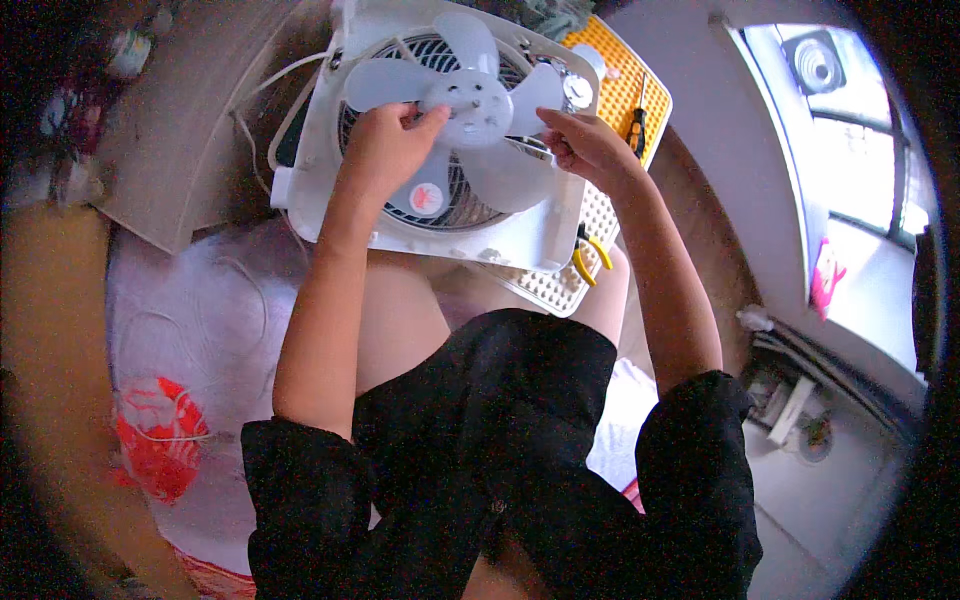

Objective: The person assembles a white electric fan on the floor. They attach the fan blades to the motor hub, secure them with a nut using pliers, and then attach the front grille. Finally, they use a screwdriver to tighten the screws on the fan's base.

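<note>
Left hand (388, 148) pinches the white fan rotor (475, 105) at left; right hand (592, 148) pinches its right blade (533, 98). Yellow-handled pliers (599, 251) lie right, beside the housing (552, 232).

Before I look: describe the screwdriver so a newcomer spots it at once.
Start at the white fan, top centre. Past its right edge lies a yellow mat, with the screwdriver on it. A straight black-and-orange handle and thin shaft set it apart from the pliers lower down, which have two yellow grips.
</note>
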`<state>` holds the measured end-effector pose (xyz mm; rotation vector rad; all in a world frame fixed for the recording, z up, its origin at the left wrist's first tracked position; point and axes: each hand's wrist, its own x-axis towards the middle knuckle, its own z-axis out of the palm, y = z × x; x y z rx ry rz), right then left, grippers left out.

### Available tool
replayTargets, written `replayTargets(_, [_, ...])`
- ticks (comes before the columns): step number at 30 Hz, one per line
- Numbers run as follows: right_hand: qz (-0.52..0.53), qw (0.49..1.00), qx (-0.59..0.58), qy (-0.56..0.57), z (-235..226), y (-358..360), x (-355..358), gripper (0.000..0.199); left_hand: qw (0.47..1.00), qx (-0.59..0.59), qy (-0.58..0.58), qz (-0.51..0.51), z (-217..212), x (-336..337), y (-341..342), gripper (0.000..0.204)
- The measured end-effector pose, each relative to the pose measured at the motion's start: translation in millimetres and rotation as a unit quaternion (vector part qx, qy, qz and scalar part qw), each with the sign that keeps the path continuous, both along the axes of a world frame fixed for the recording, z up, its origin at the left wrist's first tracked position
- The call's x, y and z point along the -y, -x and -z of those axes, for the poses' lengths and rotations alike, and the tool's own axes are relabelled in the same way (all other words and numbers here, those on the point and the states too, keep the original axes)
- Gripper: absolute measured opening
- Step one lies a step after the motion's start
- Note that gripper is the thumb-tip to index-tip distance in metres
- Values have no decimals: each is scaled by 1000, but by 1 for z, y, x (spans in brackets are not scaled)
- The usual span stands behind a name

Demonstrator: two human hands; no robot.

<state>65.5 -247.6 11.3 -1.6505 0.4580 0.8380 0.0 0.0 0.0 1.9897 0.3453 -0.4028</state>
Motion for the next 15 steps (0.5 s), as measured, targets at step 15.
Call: replayTargets(15, [14,991,14,-134,5,39,-15,49,954,-74,198,-212,-40,49,-6,54])
